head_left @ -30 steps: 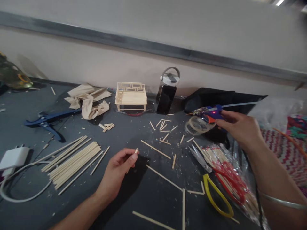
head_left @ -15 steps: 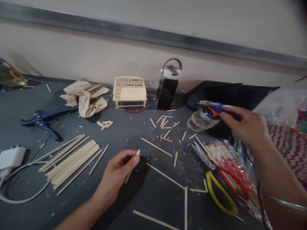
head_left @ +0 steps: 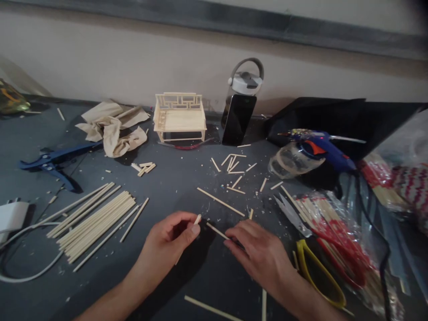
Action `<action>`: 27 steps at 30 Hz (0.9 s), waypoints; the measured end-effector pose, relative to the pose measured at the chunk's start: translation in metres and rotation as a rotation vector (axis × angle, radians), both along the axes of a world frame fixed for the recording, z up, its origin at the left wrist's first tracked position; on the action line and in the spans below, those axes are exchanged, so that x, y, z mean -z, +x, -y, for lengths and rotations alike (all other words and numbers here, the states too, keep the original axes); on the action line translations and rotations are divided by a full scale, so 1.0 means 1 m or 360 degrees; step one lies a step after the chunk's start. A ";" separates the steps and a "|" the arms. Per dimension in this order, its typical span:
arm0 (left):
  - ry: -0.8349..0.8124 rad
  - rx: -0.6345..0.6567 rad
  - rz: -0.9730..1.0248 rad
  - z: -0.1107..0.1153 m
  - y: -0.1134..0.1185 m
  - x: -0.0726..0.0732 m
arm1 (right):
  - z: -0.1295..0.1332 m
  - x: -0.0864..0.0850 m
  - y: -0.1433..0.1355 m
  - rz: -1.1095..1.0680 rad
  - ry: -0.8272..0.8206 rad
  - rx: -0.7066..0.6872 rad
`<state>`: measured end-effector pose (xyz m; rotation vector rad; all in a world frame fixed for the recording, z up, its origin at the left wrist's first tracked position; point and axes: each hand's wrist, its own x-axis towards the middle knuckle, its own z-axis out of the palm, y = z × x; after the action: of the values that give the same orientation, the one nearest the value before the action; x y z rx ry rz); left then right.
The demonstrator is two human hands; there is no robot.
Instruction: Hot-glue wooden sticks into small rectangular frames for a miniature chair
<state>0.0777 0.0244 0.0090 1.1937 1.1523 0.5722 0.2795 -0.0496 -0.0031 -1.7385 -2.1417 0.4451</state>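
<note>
My left hand is closed in a pinch around a short wooden stick, whose pale end pokes up past the thumb. To its right, my right hand reaches low over the table with its fingers closed on a thin wooden stick. The far part of that stick is hidden under the hand. A blue hot glue gun rests on a clear jar, apart from both hands. Below the hands lie another long stick and an upright-lying stick.
A miniature wooden bench stands near the wall beside a bottle with a phone against it. Bundled sticks, blue cutters and crumpled paper lie left. Scissors and bagged sticks lie right.
My right hand has let go of the glue gun, leaving it on the jar, and has come down to the stick near my left hand. My left hand keeps its stick.
</note>
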 end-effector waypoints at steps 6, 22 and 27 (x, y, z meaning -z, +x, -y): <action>-0.0074 0.0147 -0.0055 0.001 -0.001 0.000 | -0.004 -0.005 0.004 -0.0286 0.0112 0.0182; -0.0037 0.0325 -0.0125 0.011 0.004 0.000 | -0.005 -0.005 0.007 -0.0532 0.0300 0.0014; 0.0099 0.0353 -0.0250 0.010 0.006 0.000 | -0.006 -0.001 0.009 -0.0538 0.0272 -0.0026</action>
<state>0.0842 0.0139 0.0091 1.4192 1.1210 0.3528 0.2884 -0.0441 -0.0022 -1.4388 -1.8949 0.5043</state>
